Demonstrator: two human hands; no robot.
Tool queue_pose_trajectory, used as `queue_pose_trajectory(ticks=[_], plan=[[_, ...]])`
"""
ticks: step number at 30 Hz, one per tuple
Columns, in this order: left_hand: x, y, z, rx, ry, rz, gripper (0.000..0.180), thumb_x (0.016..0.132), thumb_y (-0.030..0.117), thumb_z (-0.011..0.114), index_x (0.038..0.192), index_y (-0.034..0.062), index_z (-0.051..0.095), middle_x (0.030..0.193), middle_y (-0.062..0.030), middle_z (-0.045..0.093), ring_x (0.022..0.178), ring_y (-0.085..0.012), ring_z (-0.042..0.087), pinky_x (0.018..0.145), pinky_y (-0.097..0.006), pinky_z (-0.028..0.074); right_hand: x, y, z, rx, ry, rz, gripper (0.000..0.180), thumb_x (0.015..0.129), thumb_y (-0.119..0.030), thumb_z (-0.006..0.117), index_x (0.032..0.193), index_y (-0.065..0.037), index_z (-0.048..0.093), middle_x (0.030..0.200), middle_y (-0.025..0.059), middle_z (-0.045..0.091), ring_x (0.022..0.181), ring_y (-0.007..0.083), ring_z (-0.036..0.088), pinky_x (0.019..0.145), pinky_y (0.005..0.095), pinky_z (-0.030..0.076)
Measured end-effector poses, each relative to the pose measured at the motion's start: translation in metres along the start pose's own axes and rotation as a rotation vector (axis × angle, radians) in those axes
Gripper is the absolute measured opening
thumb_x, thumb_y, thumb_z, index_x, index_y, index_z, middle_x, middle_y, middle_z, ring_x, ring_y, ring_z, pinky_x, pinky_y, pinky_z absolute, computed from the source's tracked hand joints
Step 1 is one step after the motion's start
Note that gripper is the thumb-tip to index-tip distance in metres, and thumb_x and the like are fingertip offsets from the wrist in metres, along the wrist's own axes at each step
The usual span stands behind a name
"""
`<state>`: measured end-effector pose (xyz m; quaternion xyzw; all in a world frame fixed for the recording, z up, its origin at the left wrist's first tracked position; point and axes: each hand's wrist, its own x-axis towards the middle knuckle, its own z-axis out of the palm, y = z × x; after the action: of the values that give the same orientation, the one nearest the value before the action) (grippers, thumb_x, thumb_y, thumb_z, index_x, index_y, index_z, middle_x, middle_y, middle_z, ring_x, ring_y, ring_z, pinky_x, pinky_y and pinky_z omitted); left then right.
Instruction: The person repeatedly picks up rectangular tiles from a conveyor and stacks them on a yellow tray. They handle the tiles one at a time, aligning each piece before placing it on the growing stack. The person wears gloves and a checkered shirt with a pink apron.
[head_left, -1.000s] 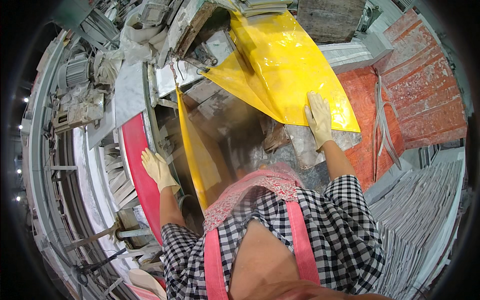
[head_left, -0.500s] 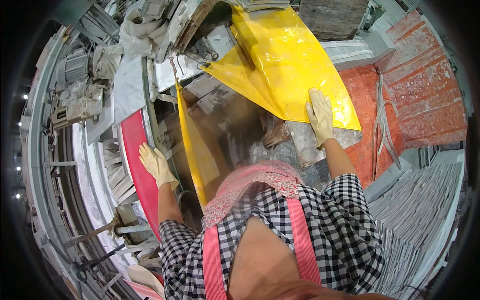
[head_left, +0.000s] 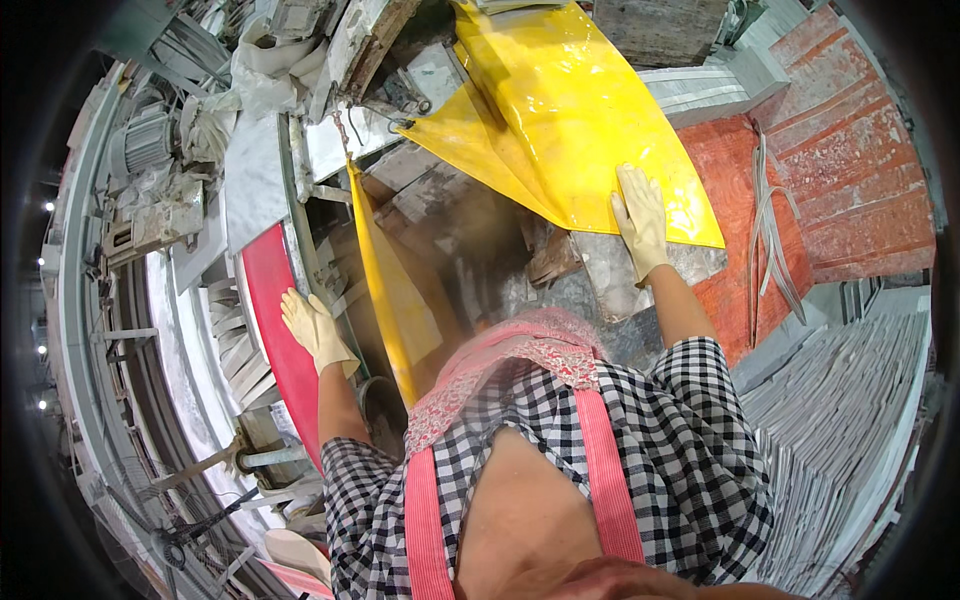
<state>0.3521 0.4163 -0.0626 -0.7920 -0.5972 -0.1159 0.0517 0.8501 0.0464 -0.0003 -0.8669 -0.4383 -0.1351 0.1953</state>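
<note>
Left hand (head_left: 315, 330), gloved, lies open and flat on the red panel (head_left: 272, 320) at the machine's edge, gripping nothing; between the hands hangs a narrow yellow flap (head_left: 390, 290); right hand (head_left: 640, 220), gloved, presses flat with fingers spread on the yellow sheet (head_left: 560, 120) above the stone slab (head_left: 640, 285).

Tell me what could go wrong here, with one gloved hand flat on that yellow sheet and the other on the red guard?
The right hand presses flat on the glossy yellow sheet; that slick surface could let the palm slide. The left hand rests on the red curved guard close to machine parts, so a glove might catch there. The stone slab under the sheet's edge looks rough and could scrape the wrist.
</note>
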Motion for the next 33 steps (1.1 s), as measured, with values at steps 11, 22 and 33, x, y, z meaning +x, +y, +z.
queue_pose_trajectory(ticks=[11, 22, 33], plan=[[0.0001, -0.0005, -0.0026, -0.006, 0.043, 0.054, 0.056, 0.103, 0.027, 0.048, 0.147, -0.0072, 0.046, 0.15, -0.0291, 0.049, 0.142, -0.0417, 0.045, 0.12, -0.05, 0.032, -0.0015, 0.0031, 0.002, -0.001, -0.023, 0.013, 0.05, 0.104, -0.032, 0.05, 0.145, -0.004, 0.052, 0.15, 0.0182, 0.052, 0.143, 0.0362, 0.043, 0.121, 0.0516, 0.026], [0.0008, -0.0014, 0.0053, 0.024, 0.035, 0.036, 0.053, 0.103, 0.026, 0.049, 0.148, -0.0009, 0.048, 0.151, -0.0258, 0.05, 0.142, -0.04, 0.046, 0.12, -0.05, 0.032, -0.0018, 0.0017, -0.0007, 0.049, -0.059, 0.038, 0.051, 0.106, -0.034, 0.045, 0.148, -0.006, 0.051, 0.154, 0.0164, 0.049, 0.146, 0.0332, 0.04, 0.124, 0.0482, 0.021], [-0.0035, -0.0025, -0.0019, 0.027, -0.021, 0.002, 0.054, 0.103, 0.026, 0.049, 0.15, -0.0006, 0.046, 0.153, -0.0227, 0.049, 0.144, -0.0377, 0.043, 0.121, -0.048, 0.03, -0.0066, -0.0005, -0.0039, 0.034, -0.067, 0.064, 0.051, 0.106, -0.033, 0.045, 0.148, -0.005, 0.051, 0.153, 0.0171, 0.051, 0.146, 0.0331, 0.04, 0.124, 0.0481, 0.022]])
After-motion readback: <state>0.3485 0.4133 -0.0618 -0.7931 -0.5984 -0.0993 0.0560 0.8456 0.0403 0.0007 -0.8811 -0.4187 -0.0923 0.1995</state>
